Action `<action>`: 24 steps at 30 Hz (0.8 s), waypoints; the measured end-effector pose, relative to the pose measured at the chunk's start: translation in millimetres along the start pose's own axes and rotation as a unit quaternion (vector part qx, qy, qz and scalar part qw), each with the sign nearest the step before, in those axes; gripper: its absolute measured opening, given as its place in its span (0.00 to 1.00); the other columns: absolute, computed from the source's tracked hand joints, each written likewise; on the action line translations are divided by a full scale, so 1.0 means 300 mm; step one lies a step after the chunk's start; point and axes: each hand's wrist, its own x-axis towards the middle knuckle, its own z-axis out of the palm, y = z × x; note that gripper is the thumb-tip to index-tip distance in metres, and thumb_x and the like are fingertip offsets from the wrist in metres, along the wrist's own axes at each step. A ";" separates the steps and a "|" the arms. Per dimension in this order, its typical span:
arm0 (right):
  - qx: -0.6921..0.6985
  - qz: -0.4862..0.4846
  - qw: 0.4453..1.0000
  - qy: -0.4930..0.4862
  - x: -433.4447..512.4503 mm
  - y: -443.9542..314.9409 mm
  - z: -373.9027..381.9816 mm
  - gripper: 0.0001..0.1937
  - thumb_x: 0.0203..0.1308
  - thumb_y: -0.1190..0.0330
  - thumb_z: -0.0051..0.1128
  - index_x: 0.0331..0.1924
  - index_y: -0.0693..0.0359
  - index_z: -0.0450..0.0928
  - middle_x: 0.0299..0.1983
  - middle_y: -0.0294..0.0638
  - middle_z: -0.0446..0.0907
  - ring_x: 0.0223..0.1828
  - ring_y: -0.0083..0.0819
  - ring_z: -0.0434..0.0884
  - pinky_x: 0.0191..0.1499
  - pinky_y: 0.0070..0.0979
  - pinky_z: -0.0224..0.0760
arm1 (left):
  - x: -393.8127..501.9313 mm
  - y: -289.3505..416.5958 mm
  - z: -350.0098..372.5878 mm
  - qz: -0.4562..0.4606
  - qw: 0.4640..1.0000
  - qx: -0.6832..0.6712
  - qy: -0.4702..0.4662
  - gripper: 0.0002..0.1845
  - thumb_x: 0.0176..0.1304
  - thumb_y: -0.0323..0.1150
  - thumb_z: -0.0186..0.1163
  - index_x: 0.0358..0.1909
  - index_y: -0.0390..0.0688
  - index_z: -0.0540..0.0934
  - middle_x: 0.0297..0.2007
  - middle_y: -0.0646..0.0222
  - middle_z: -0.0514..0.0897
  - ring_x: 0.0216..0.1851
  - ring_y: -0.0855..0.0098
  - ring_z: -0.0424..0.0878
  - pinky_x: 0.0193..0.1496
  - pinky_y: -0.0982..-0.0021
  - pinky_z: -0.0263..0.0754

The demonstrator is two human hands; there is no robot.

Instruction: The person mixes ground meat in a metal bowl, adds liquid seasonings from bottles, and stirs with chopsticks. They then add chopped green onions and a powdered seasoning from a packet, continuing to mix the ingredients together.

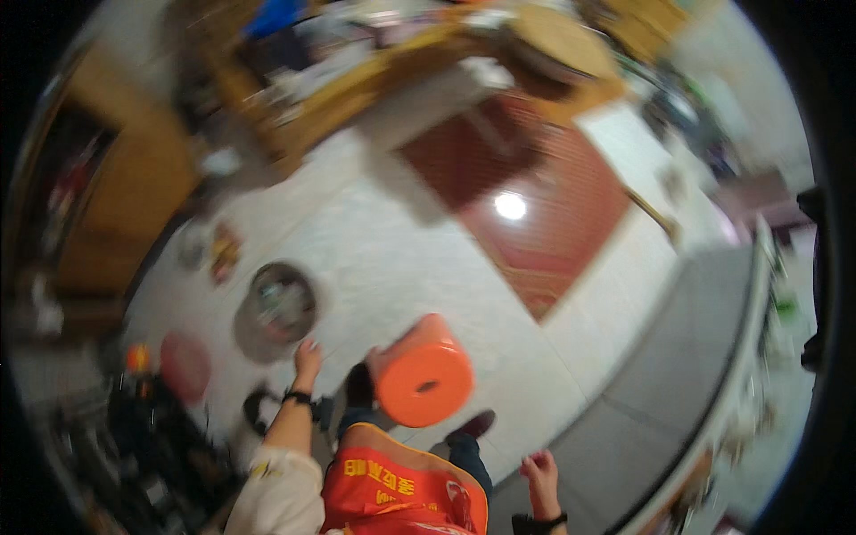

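Observation:
My left hand (307,364) hangs just below a round bin or basin (294,284) with mixed contents that I cannot make out. A small pale spot shows at its fingers; blur hides whether anything is held. Out to the right, my right hand (540,471) has bent fingers near the grey strip (642,388), and its grip is unclear. An orange plastic stool (435,388) with a slot in its seat stands between my feet, close to my legs. I wear a red apron (394,488) with yellow writing.
Beyond the white tiled floor (381,247) lies a dark red patterned panel (562,221) reflecting a lamp. A wooden table (374,77) bearing clutter runs along the far side. Left are a wooden cabinet (120,207), a blurred pinkish round object (185,366) and dark equipment (140,441).

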 end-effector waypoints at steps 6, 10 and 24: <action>0.007 -0.171 0.970 0.175 -0.185 -0.056 -0.534 0.09 0.61 0.66 0.61 0.37 0.65 0.78 0.28 0.32 0.78 0.29 0.19 0.74 0.35 0.22 0.71 | -0.374 0.539 0.353 0.017 0.968 -0.135 -0.210 0.20 0.67 0.39 0.57 0.58 0.42 0.75 0.51 0.69 0.81 0.44 0.74 0.79 0.41 0.74 0.71; 0.149 -0.116 0.914 0.359 -0.432 0.011 -0.971 0.11 0.60 0.67 0.61 0.43 0.62 0.75 0.32 0.34 0.77 0.33 0.20 0.74 0.36 0.23 0.71 | -0.818 1.053 0.658 0.103 0.929 -0.132 -0.330 0.21 0.68 0.42 0.56 0.59 0.44 0.74 0.51 0.72 0.81 0.44 0.75 0.79 0.40 0.76 0.69; -0.275 -0.178 0.756 0.567 -0.547 0.207 -1.815 0.31 0.46 0.63 0.71 0.58 0.54 0.73 0.49 0.44 0.73 0.52 0.44 0.72 0.53 0.40 0.66 | -2.475 1.908 1.553 0.345 0.608 0.113 -0.706 0.26 0.70 0.44 0.53 0.64 0.42 0.70 0.57 0.65 0.77 0.52 0.70 0.77 0.49 0.68 0.71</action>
